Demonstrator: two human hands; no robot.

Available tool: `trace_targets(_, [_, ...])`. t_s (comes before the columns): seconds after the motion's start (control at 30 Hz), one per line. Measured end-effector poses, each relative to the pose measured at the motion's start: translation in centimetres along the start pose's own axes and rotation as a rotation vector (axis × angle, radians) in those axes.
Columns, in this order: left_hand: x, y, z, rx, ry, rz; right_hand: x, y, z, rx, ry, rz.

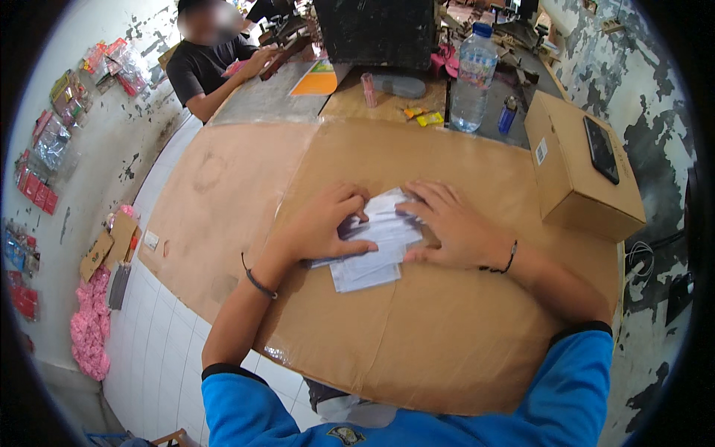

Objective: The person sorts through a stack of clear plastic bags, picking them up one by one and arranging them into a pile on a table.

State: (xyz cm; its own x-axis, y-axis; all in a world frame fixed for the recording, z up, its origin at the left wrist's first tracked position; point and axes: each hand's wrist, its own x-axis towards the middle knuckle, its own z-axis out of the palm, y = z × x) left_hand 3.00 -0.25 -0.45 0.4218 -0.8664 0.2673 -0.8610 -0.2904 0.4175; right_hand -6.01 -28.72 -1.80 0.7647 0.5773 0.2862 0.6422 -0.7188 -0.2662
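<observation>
A loose pile of white paper slips (370,266) lies on the brown cardboard-covered table in front of me, some slips overlapping at angles. My left hand (322,223) rests against the pile's left side, its fingers bent and its thumb stretched over the paper, apart from them. From the other side, my right hand (463,229) touches the slips with its fingertips, its thumb held away from the fingers. The two hands frame the pile without closing round it. Some slips are partly hidden under the fingers.
A cardboard box (560,175) with a black phone (600,150) on top stands at the right. Along the far edge are a water bottle (474,82), a blue lighter (508,115) and small yellow wrappers (430,118). Another person (212,63) works at the far left.
</observation>
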Motion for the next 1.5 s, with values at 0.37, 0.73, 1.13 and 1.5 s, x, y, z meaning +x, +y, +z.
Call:
trace_targets(0.37, [0.2, 0.2, 0.4, -0.080, 0.022, -0.053, -0.4, 0.5, 0.9, 0.004, 0.052, -0.016])
trace_targets(0.73, [0.7, 0.7, 0.4, -0.074, 0.015, -0.111, -0.7, 0.8, 1.4, -0.018, 0.068, -0.032])
trace_targets(1.13, [0.9, 1.1, 0.3, -0.038, 0.097, -0.151, -0.8, -0.1, 0.9, -0.019, 0.045, -0.045])
trace_targets(1.5, [1.1, 1.1, 0.3, -0.030, 0.063, -0.249, -0.7, 0.4, 1.2, 0.030, 0.043, -0.058])
